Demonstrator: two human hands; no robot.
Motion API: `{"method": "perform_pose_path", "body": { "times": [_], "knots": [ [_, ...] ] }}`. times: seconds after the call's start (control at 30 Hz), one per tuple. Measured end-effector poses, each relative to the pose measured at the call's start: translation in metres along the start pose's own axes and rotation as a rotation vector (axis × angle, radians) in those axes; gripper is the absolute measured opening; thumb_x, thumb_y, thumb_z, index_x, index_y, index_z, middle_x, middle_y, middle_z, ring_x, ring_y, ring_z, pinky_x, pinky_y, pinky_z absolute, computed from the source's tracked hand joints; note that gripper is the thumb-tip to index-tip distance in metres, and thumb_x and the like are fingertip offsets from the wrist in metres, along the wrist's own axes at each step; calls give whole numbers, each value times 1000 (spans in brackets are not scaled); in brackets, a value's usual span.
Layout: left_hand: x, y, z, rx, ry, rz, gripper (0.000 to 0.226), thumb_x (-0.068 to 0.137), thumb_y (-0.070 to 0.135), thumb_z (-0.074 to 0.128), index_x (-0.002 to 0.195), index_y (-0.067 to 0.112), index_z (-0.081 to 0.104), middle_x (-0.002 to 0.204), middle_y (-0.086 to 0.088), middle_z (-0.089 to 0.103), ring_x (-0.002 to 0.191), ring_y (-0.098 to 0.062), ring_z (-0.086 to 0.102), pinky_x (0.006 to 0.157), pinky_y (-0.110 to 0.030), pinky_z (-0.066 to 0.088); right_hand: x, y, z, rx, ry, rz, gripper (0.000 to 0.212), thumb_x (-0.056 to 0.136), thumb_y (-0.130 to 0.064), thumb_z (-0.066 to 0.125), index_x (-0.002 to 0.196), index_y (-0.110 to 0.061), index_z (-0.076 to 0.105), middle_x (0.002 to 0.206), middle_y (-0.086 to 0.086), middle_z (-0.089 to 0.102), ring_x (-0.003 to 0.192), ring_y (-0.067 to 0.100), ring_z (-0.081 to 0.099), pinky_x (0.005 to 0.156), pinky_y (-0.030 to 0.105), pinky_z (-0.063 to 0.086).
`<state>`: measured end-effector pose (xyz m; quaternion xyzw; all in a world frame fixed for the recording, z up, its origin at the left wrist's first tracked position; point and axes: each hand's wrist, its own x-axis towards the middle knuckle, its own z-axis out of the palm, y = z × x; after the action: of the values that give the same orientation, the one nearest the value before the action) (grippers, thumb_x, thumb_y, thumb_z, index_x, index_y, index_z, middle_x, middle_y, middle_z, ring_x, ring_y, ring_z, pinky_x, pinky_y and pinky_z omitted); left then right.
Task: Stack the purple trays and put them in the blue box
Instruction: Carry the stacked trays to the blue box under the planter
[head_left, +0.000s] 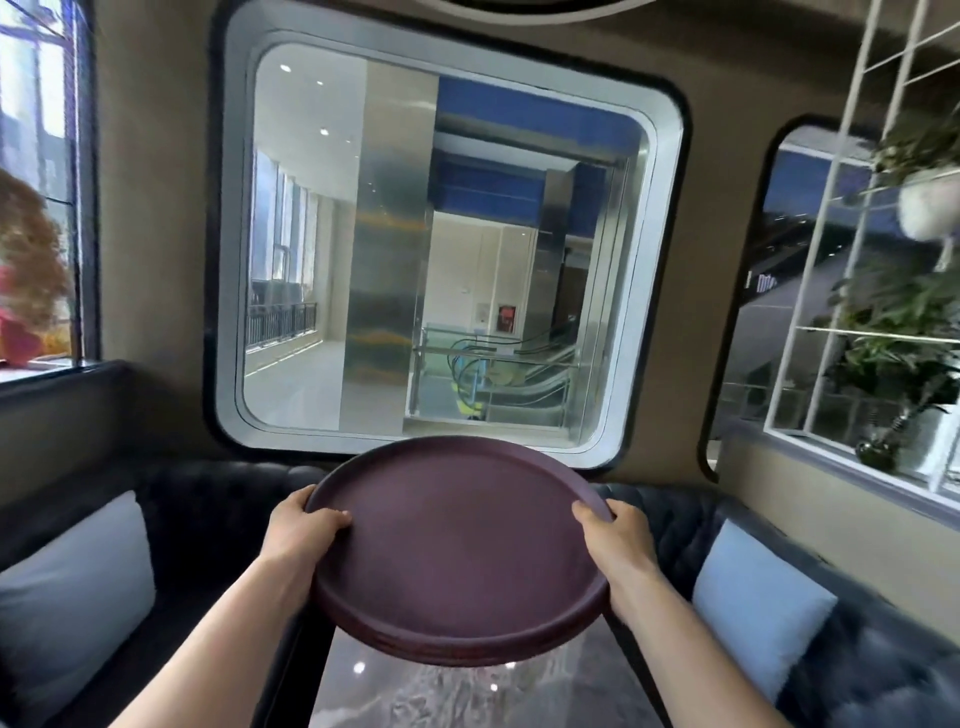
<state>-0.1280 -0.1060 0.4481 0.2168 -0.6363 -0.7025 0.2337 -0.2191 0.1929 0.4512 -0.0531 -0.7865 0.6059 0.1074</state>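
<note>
A stack of round purple trays (457, 545) is held up in the air above the table, tilted slightly toward me. Layered rims show at its near edge. My left hand (304, 530) grips the stack's left rim, thumb on top. My right hand (621, 540) grips the right rim the same way. No blue box is in view.
A grey marble table (467, 691) lies below the trays. A dark tufted sofa (883, 649) wraps around it, with a pale cushion on the left (67, 597) and a light blue cushion on the right (758, 603). A large window (441, 249) faces me. Plants stand on a white shelf (898, 332) at the right.
</note>
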Motion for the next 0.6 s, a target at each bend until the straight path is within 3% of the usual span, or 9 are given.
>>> {"method": "perform_pose_path", "body": {
  "times": [0.1,0.27,0.43,0.5,0.6],
  "knots": [
    [-14,4,22,7,-27,8,34,78,-4,64,103,19,63,87,-10,70,76,-32,67,68,-38,56,-1,3,-28,10,18,-2,31,89,-31,62,108,-7,66,108,15,71,93,31,68,81,42,55],
    [-49,2,83,-27,-120,-26,51,80,-5,64,126,14,58,95,-11,67,82,-34,67,70,-39,56,-4,17,-102,12,101,44,35,90,-32,62,115,-8,63,113,11,68,99,31,66,86,42,54],
    [-101,-7,167,-23,-250,-36,50,80,-6,64,128,9,58,98,-14,69,83,-35,67,72,-40,56,-11,37,-208,-3,238,56,24,86,-33,65,91,-10,63,90,6,67,79,25,63,66,34,47],
    [-125,-11,205,-26,-313,-41,53,80,-6,64,130,9,57,100,-13,68,82,-33,66,68,-37,55,-18,47,-253,1,298,69,22,83,-33,68,95,-14,65,91,3,68,81,24,64,71,37,54],
    [-165,-16,261,-29,-413,-44,53,80,-7,64,129,10,57,92,-7,67,79,-30,66,68,-37,55,-30,68,-322,30,359,119,53,79,-32,74,125,-9,63,120,15,70,108,37,68,94,52,57]
  ]
}}
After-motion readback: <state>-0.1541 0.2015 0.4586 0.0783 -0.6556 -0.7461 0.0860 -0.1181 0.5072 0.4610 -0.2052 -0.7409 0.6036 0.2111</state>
